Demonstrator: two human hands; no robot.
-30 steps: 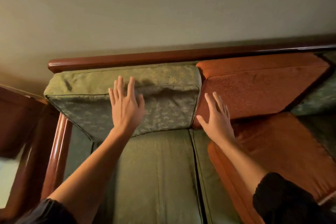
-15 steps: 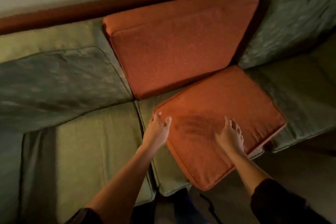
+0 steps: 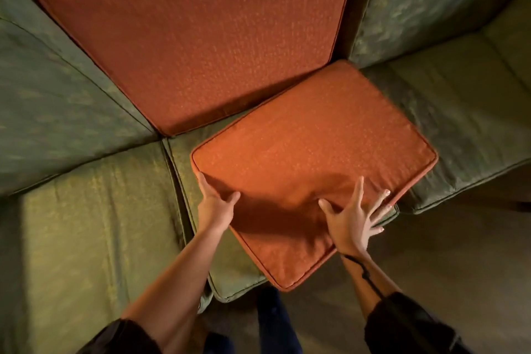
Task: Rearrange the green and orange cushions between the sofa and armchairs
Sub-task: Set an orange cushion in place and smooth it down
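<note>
An orange seat cushion (image 3: pixel 313 152) lies askew on the sofa's middle green seat cushion (image 3: pixel 238 273), one corner hanging over the front edge. My left hand (image 3: pixel 214 201) grips its left edge, thumb on top. My right hand (image 3: pixel 356 217) rests on its front right edge with fingers spread, thumb and forefinger on the fabric. Behind it an orange back cushion (image 3: pixel 195 46) leans upright between a green back cushion on the left (image 3: pixel 57 100) and another on the right (image 3: pixel 431 3).
Green seat cushions lie to the left (image 3: pixel 94 224) and to the right (image 3: pixel 459 112). Bare floor (image 3: pixel 445 253) shows at the lower right in front of the sofa. My legs in dark trousers (image 3: pixel 270 319) stand against the sofa's front.
My view swung from the sofa's left end to its middle. Both hands left the back cushions and came down onto the orange seat cushion; the left one has taken hold of its edge.
</note>
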